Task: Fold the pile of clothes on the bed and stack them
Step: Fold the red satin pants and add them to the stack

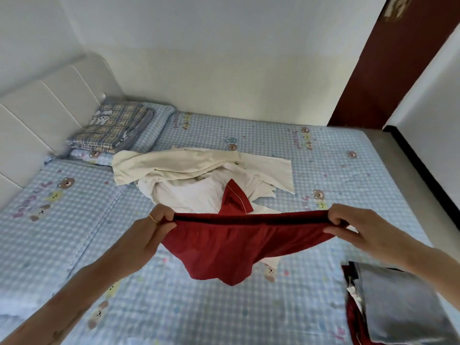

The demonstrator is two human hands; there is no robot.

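While both hands pinch its waistband, the red garment (224, 247) hangs stretched above the bed (174, 307). Left hand (151, 227) fingers and right hand (353, 227) fingers curl around it. Beyond it lies the white clothes pile (199, 175).

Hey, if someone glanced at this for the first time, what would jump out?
A dark red fabric garment is stretched by its waistband in mid-air between the left hand and right hand. Behind it, a rumpled pile of cream and white clothes lies mid-bed on the blue checked bear-print sheet.
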